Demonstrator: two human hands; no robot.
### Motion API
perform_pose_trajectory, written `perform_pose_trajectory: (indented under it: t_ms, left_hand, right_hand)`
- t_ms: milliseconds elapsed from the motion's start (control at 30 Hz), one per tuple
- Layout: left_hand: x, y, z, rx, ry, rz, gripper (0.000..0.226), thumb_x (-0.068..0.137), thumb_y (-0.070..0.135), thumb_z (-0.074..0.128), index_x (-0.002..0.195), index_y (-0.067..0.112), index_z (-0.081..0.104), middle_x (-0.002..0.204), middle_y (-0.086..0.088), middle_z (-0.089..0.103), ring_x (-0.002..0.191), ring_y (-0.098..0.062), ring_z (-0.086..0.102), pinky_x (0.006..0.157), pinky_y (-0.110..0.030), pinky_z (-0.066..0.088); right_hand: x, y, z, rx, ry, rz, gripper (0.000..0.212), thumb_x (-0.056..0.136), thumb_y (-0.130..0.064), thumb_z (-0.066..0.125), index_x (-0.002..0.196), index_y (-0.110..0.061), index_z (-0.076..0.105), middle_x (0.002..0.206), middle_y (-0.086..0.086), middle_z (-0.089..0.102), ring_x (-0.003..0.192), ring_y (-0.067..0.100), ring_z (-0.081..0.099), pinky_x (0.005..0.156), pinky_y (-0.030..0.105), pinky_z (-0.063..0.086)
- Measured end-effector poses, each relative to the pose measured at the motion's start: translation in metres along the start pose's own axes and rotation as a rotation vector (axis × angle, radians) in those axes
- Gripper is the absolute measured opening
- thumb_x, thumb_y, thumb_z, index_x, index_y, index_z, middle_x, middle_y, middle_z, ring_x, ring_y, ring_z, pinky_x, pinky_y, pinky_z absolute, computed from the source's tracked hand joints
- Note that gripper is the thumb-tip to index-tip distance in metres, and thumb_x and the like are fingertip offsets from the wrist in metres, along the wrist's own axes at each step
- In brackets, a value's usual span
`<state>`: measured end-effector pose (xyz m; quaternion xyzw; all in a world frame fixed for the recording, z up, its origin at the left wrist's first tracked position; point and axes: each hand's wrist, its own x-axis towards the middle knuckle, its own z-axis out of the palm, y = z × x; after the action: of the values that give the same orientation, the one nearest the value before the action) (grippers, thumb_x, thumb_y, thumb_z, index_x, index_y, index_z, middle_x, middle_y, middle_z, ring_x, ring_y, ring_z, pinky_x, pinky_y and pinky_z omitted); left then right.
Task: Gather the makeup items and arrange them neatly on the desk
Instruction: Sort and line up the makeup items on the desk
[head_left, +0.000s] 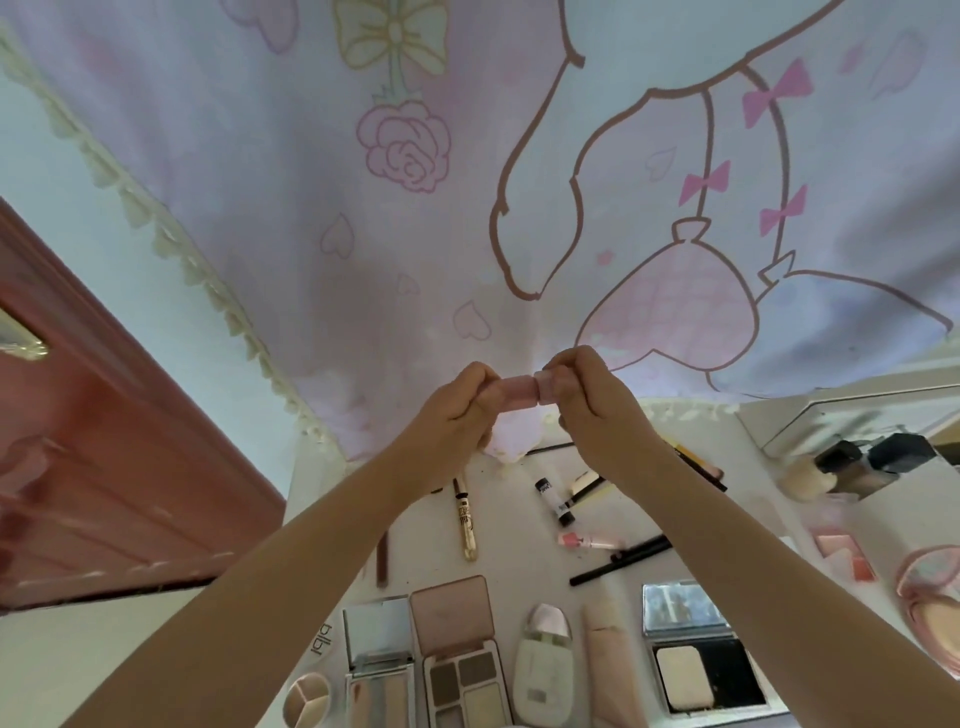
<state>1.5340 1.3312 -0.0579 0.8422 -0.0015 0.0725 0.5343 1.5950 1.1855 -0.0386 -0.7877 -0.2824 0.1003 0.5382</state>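
Both hands — left hand (457, 410), right hand (587, 400) — gripping pink tube (515, 397)

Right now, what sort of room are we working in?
Probably a bedroom vanity corner: a white desk strewn with makeup such as an open eyeshadow palette, a pastel cartoon curtain hung behind it, and a reddish wooden door at left.

The pink tube (514, 397) is partly covered by the fingers (470, 387) at both ends, so its full shape cannot be told. Along the bottom edge, 3 palettes (465, 691) and the round compact (306, 699) are cut off. Print on the gold tube (465, 519) is too small to read.
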Motion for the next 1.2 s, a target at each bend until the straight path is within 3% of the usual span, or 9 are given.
perform_pose_trajectory:
  t_ms: [100,200,300,400,500,600,733,1000,1200]
  left_hand:
    - [0.001,0.003,-0.001,-0.144,0.012,-0.061,0.026,0.099,0.013,0.029,0.075,0.016,0.041,0.042,0.013,0.04,0.037,-0.002,0.033,0.042,-0.013,0.029]
    - [0.004,0.008,-0.013,-0.197,-0.057,-0.157,0.029,0.099,0.02,0.031,0.071,0.018,0.041,0.05,0.012,0.04,0.038,0.0,0.038,0.043,-0.013,0.034]
    - [0.01,0.007,-0.028,0.099,-0.122,-0.196,0.022,0.097,0.026,0.039,0.077,0.025,0.049,0.064,0.007,0.052,0.052,0.0,0.05,0.054,-0.014,0.043]
    - [0.013,0.004,-0.039,0.446,-0.175,-0.142,0.018,0.093,0.031,0.048,0.095,0.017,0.059,0.081,0.001,0.059,0.072,-0.01,0.052,0.069,-0.021,0.042]
    - [0.014,0.004,-0.042,0.633,-0.015,-0.011,0.022,0.09,0.031,0.052,0.094,0.011,0.062,0.081,-0.003,0.057,0.074,-0.013,0.048,0.068,-0.019,0.037]
    - [0.013,0.005,-0.041,0.743,0.138,0.14,0.021,0.087,0.029,0.058,0.101,0.015,0.064,0.086,-0.002,0.059,0.077,-0.016,0.054,0.072,-0.025,0.045]
    - [0.009,0.012,-0.037,0.869,0.226,0.355,0.028,0.07,0.017,0.077,0.094,0.006,0.069,0.079,-0.009,0.068,0.061,-0.022,0.063,0.053,-0.033,0.057]
    - [0.01,0.023,-0.035,0.907,0.309,0.416,0.03,0.062,0.019,0.083,0.085,0.005,0.07,0.068,-0.008,0.066,0.049,-0.019,0.059,0.043,-0.025,0.052]
    - [0.019,0.028,-0.04,0.748,0.311,0.276,0.027,0.087,0.03,0.059,0.105,0.011,0.065,0.085,-0.005,0.064,0.069,-0.014,0.051,0.064,-0.021,0.038]
  right_hand:
    - [0.002,-0.002,-0.003,-0.102,0.008,-0.15,0.014,0.096,-0.006,0.034,0.093,-0.018,0.042,0.069,-0.012,0.046,0.061,-0.013,0.049,0.059,0.002,0.037]
    - [0.01,-0.001,-0.011,-0.133,-0.057,-0.205,0.01,0.095,-0.015,0.042,0.095,-0.025,0.046,0.078,-0.011,0.049,0.065,-0.005,0.05,0.063,0.004,0.04]
    - [0.015,-0.001,-0.018,0.008,-0.112,-0.183,0.025,0.087,-0.008,0.058,0.084,-0.032,0.056,0.083,-0.004,0.057,0.059,0.001,0.058,0.057,0.008,0.045]
    - [0.019,0.002,-0.019,0.056,-0.173,-0.121,0.036,0.079,0.009,0.06,0.081,-0.026,0.063,0.095,-0.003,0.06,0.079,0.019,0.065,0.074,0.024,0.054]
    - [0.022,0.002,-0.019,0.147,-0.201,-0.043,0.026,0.079,0.006,0.063,0.08,-0.02,0.064,0.099,-0.001,0.062,0.081,0.018,0.066,0.074,0.023,0.056]
    - [0.029,-0.006,-0.02,0.319,-0.174,0.167,0.009,0.091,-0.019,0.052,0.089,-0.016,0.059,0.081,0.005,0.064,0.058,0.017,0.065,0.052,0.026,0.056]
    - [0.038,-0.014,-0.021,-0.05,-0.265,0.234,0.036,0.096,-0.032,0.04,0.07,-0.012,0.056,0.045,-0.004,0.058,0.033,0.009,0.046,0.037,0.016,0.039]
    - [0.038,-0.012,-0.023,0.145,-0.028,-0.021,0.019,0.083,-0.006,0.062,0.073,-0.022,0.064,0.06,-0.005,0.064,0.053,0.006,0.061,0.056,0.015,0.052]
    - [0.042,-0.024,-0.032,0.208,-0.102,-0.182,0.031,0.082,0.011,0.056,0.081,-0.019,0.063,0.092,-0.001,0.064,0.085,0.003,0.063,0.077,0.014,0.051]
